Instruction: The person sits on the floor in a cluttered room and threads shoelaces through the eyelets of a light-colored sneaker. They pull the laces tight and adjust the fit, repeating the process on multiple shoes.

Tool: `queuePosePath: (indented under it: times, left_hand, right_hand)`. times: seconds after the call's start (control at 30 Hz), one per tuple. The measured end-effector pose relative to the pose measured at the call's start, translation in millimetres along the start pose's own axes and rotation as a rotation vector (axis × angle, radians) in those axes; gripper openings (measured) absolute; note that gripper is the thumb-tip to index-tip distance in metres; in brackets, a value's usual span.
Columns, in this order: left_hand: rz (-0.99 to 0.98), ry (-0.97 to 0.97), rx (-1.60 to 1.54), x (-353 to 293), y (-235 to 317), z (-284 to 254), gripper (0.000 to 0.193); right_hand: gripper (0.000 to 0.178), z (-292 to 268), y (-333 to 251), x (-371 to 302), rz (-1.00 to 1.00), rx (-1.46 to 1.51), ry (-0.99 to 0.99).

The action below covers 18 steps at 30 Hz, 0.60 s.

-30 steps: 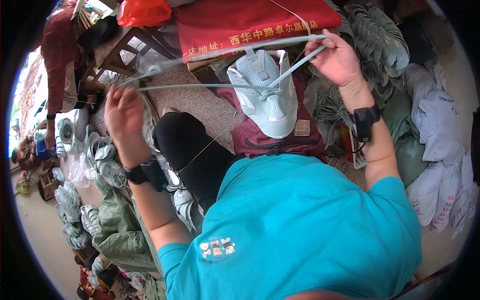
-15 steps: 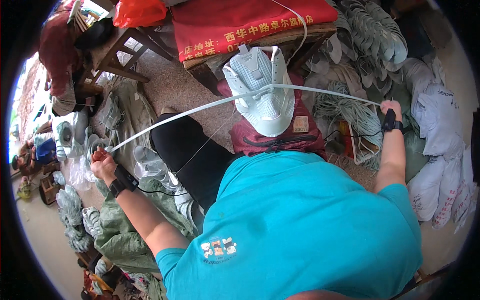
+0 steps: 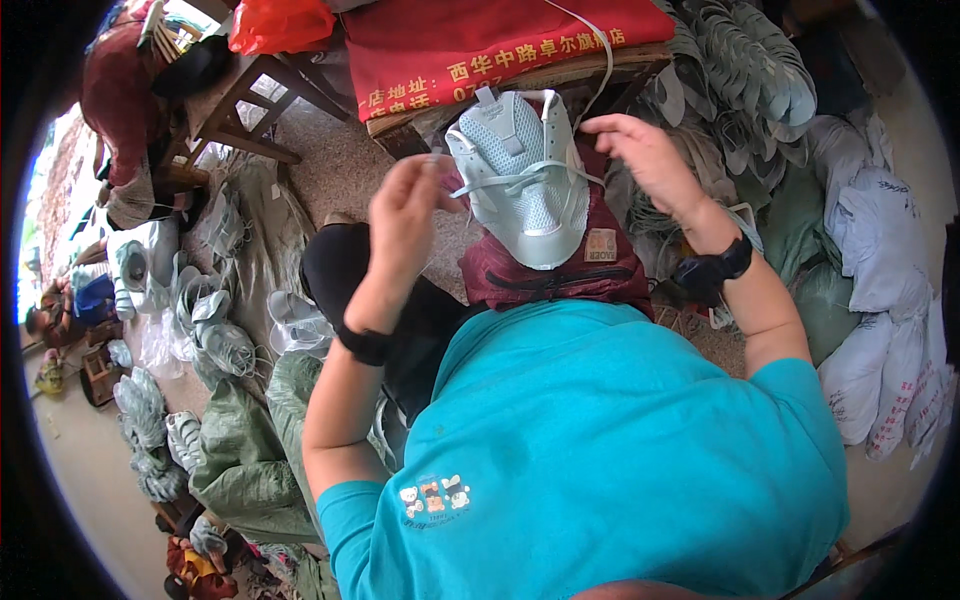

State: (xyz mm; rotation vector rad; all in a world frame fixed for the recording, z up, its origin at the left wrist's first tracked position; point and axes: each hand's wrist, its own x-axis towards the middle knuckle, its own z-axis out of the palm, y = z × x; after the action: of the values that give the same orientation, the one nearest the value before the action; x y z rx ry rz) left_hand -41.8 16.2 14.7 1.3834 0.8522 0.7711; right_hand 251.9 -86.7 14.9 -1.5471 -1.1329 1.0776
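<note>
A pale grey-green shoe upper (image 3: pixel 530 215) with a mesh tongue sits toe toward me, on a maroon bag (image 3: pixel 520 285) against my lap. A flat pale shoelace (image 3: pixel 545 172) crosses it, its two strands overlapping near the middle. My left hand (image 3: pixel 405 210) is raised at the shoe's left edge, fingers drawn together and somewhat blurred; a pale bit of lace shows at the fingertips. To the shoe's right, my right hand (image 3: pixel 650 165) has its fingers stretched toward the upper side edge, with nothing visible in them.
Ahead stands a wooden bench (image 3: pixel 400 125) draped with a red cloth (image 3: pixel 500 50). Bundled shoe parts (image 3: pixel 750 70) and white sacks (image 3: pixel 880 240) crowd the right. On the left are a wooden stool (image 3: pixel 250 110), a green sack (image 3: pixel 245 450) and several loose uppers.
Both hands have come inward from wide apart to the sides of the shoe. The lace, earlier pulled taut outward, now lies slack across the upper.
</note>
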Motion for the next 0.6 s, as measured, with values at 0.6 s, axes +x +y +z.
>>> queuePosePath:
  times: [0.6]
  left_hand:
    - [-0.263,-0.164,0.07,-8.7,-15.1,28.4,0.031]
  right_hand:
    - [0.013,31.6,-40.7,5.0,-0.045,0.152,-0.087]
